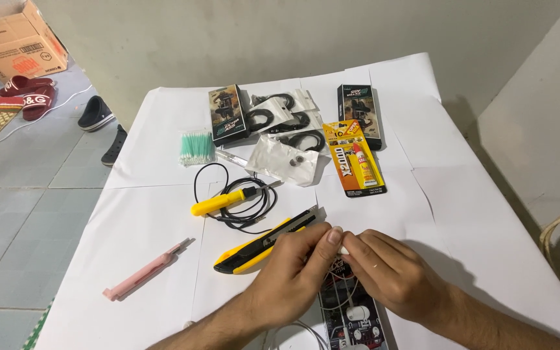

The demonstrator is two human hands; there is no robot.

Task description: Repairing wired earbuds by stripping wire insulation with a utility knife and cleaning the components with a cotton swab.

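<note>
The left hand [293, 272] and right hand [390, 272] met above a dark earphone package [351, 314], their fingers pinching a small white piece [343, 249] between them. A slipped pinch would likely have dropped it onto the tabletop [474, 220]; the yellow utility knife [264, 243] lay just beside the left hand, risking a cut.

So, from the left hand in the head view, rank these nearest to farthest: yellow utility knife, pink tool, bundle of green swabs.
From the left hand:
1. Yellow utility knife, just beside it, up-left.
2. Pink tool, out left on the paper.
3. Bundle of green swabs, far side, upper left.
</note>
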